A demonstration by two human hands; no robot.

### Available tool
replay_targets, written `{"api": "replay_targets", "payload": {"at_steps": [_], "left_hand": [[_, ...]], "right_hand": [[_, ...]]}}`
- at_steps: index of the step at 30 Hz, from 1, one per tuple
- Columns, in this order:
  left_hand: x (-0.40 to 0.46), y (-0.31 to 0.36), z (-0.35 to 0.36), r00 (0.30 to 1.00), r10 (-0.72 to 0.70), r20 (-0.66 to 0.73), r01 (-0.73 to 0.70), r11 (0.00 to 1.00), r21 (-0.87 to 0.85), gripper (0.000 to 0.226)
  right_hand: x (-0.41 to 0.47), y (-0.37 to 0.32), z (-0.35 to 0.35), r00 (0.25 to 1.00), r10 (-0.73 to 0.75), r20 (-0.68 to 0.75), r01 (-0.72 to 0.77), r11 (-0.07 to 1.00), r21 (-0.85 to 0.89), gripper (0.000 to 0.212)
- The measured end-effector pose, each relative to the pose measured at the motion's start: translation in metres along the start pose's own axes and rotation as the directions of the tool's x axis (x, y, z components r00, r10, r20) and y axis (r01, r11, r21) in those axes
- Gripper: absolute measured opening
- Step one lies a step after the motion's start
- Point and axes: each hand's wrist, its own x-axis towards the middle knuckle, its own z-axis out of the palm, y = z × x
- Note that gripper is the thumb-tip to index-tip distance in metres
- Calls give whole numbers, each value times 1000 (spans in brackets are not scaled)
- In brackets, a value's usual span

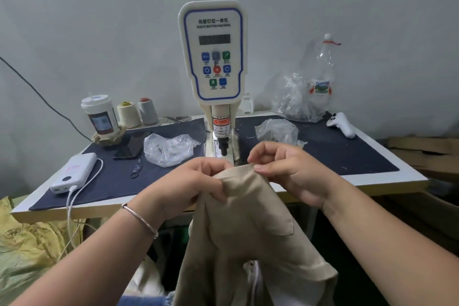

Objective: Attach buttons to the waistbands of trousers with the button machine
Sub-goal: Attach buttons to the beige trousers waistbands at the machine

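Both hands — left hand (196, 181), right hand (285, 169) — pinch the trousers (248, 218) waistband near the button machine (213, 57) punch; crooked feed risks nipped fingers.

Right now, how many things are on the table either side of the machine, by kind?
Thread cones: 2
Plastic bags: 3
Cup: 1
Bottle: 1
Phone: 1
Power bank: 1
White controller: 1
Total: 10
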Motion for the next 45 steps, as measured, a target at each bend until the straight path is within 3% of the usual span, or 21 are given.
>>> {"api": "replay_targets", "payload": {"at_steps": [4, 7, 9, 13, 20, 24, 29, 31, 34, 38, 41, 45], "left_hand": [[20, -6, 21, 1000, -15, 15, 17, 989, -144, 28], [43, -8, 50, 997, -80, -16, 78, 992, -97, 46], [59, -11, 69, 992, -121, -31, 118, 990, -80, 45], [78, -15, 90, 990, -137, -37, 133, 987, -85, 52], [74, -13, 93, 987, -152, -51, 146, 984, -104, 33], [67, -9, 77, 986, -127, -110, 116, 988, -98, 33], [52, -12, 37, 972, -139, -192, 129, 990, -63, 31], [43, -15, 13, 958, -136, -254, 124, 990, -62, 32], [29, -20, -23, 936, -120, -331, 85, 989, -120, 32], [18, -25, -64, 927, -74, -368, 65, 997, -35, 39], [19, -39, -87, 852, -30, -523, 9, 999, -42, 43], [36, -63, -102, 750, 52, -660, -87, 996, -21, 21]], "right_hand": [[-36, 5, -11, 978, -87, -188, 61, 988, -139, 19], [-80, 0, -34, 928, -139, -346, 49, 966, -255, 17], [-115, -4, -54, 877, -158, -453, 22, 956, -292, 16], [-166, -6, -82, 800, -167, -577, 11, 964, -264, 15], [-112, 5, -69, 866, -71, -496, -75, 960, -269, 7], [-66, 3, -54, 916, -60, -398, -43, 969, -244, 7], [-25, 22, -63, 919, -29, -392, -113, 936, -335, 5], [-7, 41, -77, 883, -25, -469, -216, 865, -452, 11], [25, 70, -103, 808, -63, -586, -399, 673, -623, 11], [75, 87, -126, 800, -146, -582, -450, 494, -744, 34], [111, 95, -132, 814, -168, -556, -476, 356, -804, 35], [146, 103, -135, 782, -187, -594, -554, 228, -801, 34]]}}
